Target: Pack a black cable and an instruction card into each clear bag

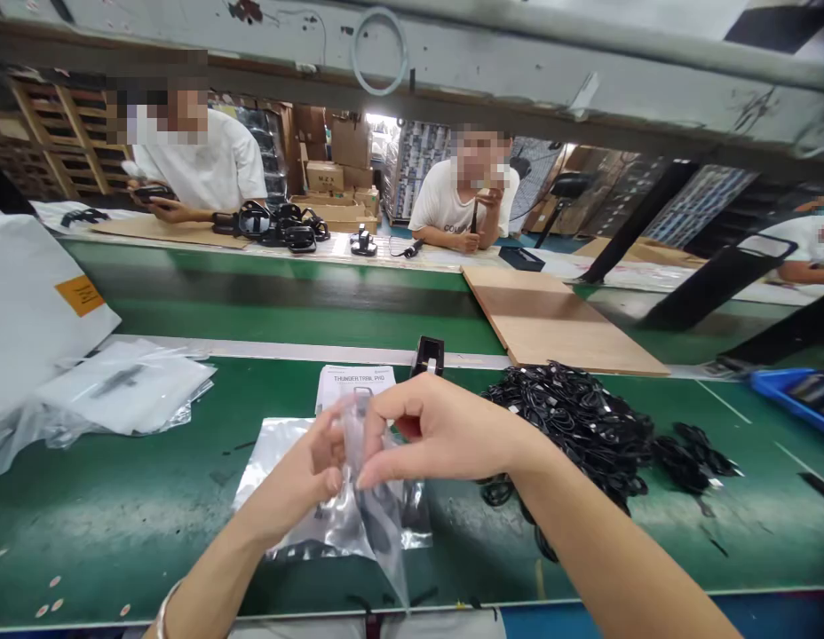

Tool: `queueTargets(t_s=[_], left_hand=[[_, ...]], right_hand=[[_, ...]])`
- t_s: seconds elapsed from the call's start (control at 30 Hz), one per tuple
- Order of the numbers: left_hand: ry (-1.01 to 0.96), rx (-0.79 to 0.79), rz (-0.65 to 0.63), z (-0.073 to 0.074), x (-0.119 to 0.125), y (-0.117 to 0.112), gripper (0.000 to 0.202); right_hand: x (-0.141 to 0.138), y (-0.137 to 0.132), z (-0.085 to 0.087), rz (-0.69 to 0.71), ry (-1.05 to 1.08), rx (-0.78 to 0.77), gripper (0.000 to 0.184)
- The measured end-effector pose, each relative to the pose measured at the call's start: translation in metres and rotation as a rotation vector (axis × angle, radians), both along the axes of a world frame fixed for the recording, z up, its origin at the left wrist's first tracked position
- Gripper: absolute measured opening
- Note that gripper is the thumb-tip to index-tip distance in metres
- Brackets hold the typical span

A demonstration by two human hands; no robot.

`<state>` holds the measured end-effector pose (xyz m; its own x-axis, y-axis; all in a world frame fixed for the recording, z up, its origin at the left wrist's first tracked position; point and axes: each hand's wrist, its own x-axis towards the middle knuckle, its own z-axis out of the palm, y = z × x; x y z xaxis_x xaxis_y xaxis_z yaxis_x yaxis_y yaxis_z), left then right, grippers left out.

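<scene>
Between my two hands hangs a clear plastic bag (384,524), its lower corner pointing toward the table's front edge. My left hand (312,466) has its fingers curled on the bag's left side. With thumb and forefinger, my right hand (439,430) pinches the same bag near its top. Whether anything is inside the bag I cannot tell. Under it, more clear bags (269,453) lie flat on the green table. Just behind my hands is a stack of printed leaflets (355,376), partly covered by my fingers.
To the right lies a heap of black cables (572,426), with a smaller cable bundle (695,457) beside it. A small black holder (429,355) stands behind my hands. Plastic bags (125,386) are piled left. A wooden board (558,319) lies beyond; co-workers sit at the far bench.
</scene>
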<state>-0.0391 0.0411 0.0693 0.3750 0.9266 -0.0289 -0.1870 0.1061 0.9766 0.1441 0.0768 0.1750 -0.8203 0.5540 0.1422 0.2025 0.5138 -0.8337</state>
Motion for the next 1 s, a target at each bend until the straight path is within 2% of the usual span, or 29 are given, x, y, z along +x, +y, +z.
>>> queueTargets(t_s=[0.07, 0.17, 0.3, 0.37, 0.4, 0.5, 0.53, 0.57, 0.63, 0.67, 0.73, 0.87, 0.93, 1.0], left_hand=[[-0.040, -0.040, -0.067, -0.002, 0.004, -0.003, 0.063], [0.006, 0.028, -0.001, -0.002, 0.010, -0.011, 0.023], [0.217, 0.158, 0.095, 0.004, 0.012, -0.018, 0.021], [0.314, 0.200, 0.163, 0.008, 0.012, -0.021, 0.023], [0.358, 0.225, 0.200, 0.009, 0.012, -0.021, 0.025], [0.480, 0.297, 0.302, 0.012, 0.014, -0.023, 0.025], [0.513, 0.321, 0.325, 0.013, 0.015, -0.023, 0.024], [0.538, 0.339, 0.343, 0.013, 0.015, -0.022, 0.023], [0.574, 0.347, 0.377, 0.013, 0.016, -0.021, 0.025], [0.588, 0.338, 0.394, 0.012, 0.017, -0.021, 0.027], [0.609, 0.294, 0.436, 0.011, 0.019, -0.019, 0.031], [0.591, 0.203, 0.497, 0.008, 0.023, -0.017, 0.033], [0.504, 0.167, 0.518, 0.006, 0.025, -0.016, 0.034], [0.382, 0.116, 0.514, 0.003, 0.026, -0.014, 0.047]], right_hand=[[0.006, -0.003, 0.008, 0.054, -0.044, 0.047, 0.017], [0.018, -0.013, 0.014, 0.051, -0.185, 0.174, 0.016], [0.037, -0.026, 0.009, -0.124, -0.346, 0.239, 0.012], [0.044, -0.031, -0.002, -0.263, -0.316, 0.165, 0.008], [0.046, -0.033, -0.010, -0.338, -0.260, 0.109, 0.011], [0.045, -0.039, -0.037, -0.478, -0.057, -0.059, 0.070], [0.043, -0.040, -0.046, -0.493, -0.020, -0.098, 0.075], [0.040, -0.041, -0.054, -0.508, -0.002, -0.132, 0.064], [0.034, -0.041, -0.067, -0.569, 0.041, -0.199, 0.023], [0.032, -0.040, -0.072, -0.605, 0.082, -0.230, 0.019], [0.028, -0.038, -0.079, -0.649, 0.185, -0.281, 0.030], [0.025, -0.036, -0.089, -0.702, 0.257, -0.315, 0.016], [0.025, -0.035, -0.094, -0.726, 0.226, -0.310, 0.012], [0.026, -0.034, -0.098, -0.735, 0.221, -0.310, 0.020]])
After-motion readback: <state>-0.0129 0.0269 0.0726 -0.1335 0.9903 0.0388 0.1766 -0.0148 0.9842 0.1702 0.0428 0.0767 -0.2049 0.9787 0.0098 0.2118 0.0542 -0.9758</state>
